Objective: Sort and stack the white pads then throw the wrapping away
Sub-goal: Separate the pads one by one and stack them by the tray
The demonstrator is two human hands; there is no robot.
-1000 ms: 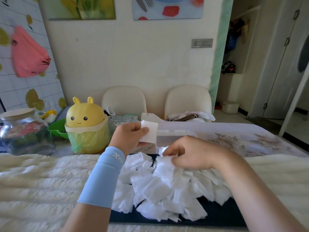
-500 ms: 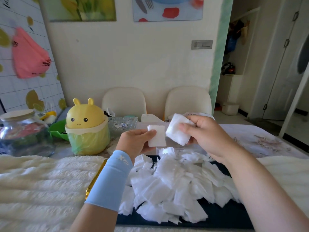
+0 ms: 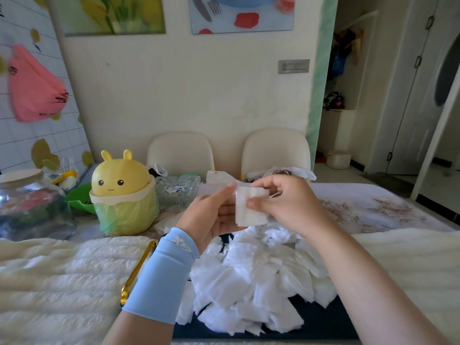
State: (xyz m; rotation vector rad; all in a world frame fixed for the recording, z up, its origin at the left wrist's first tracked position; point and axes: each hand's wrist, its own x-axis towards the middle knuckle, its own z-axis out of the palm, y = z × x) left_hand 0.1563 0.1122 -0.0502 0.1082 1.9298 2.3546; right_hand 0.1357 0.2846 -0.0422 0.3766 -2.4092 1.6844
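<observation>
Two cream chairs (image 3: 180, 153) stand behind the fluffy cream-covered bench (image 3: 62, 282). A dark gold-rimmed tray (image 3: 323, 324) holds a heap of square white pads (image 3: 256, 282); above it the left hand (image 3: 211, 216) and right hand (image 3: 283, 202) pinch a small white pad stack (image 3: 250, 210). A green bag (image 3: 124, 216) lines the yellow bunny-shaped bin (image 3: 119, 175).

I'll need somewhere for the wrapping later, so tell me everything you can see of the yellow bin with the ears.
The yellow bin stands upright left of the hands, between a glass jar and a cut-glass dish. Its domed lid looks like glossy plastic, with two small ears, black dot eyes and a tiny smile, and sits closed. Below a cream rim, a translucent green bag covers the body. Neither the left hand nor the right hand touches it; both hold white pads.
</observation>
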